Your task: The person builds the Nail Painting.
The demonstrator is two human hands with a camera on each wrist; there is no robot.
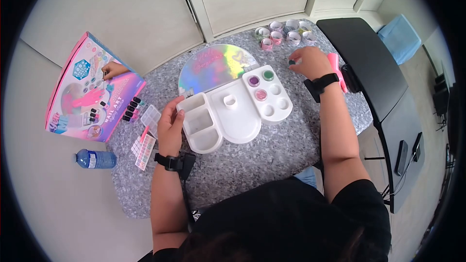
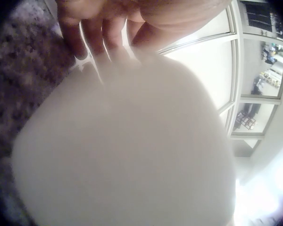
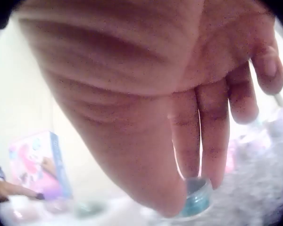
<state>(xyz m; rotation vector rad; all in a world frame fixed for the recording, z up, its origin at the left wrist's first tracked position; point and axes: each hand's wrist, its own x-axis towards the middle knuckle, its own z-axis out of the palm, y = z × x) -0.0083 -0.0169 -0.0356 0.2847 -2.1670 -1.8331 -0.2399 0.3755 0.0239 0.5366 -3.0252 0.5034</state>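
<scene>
My left hand [image 1: 171, 125] grips the left edge of a white plastic tray [image 1: 236, 125], thumb over the rim. In the left wrist view the tray's pale side [image 2: 127, 141] fills most of the picture below the left hand's fingers [image 2: 114, 35]. Out to the right, my right hand [image 1: 313, 63] pinches a small clear pot with teal contents [image 3: 196, 200] between thumb and fingertips. The tray's right section has round wells; pots of purple [image 1: 253, 81], green [image 1: 268, 75] and pink glitter [image 1: 261, 95] sit in three of them.
Several small rolls [image 1: 292, 38] stand at the back right, near a pink device [image 1: 335, 65]. A holographic half-round panel [image 1: 213, 65] rises behind the tray. Leftward are a nail art box [image 1: 92, 97], dark-capped bottles [image 1: 131, 110], a sticker sheet [image 1: 144, 154] and a water bottle [image 1: 96, 159].
</scene>
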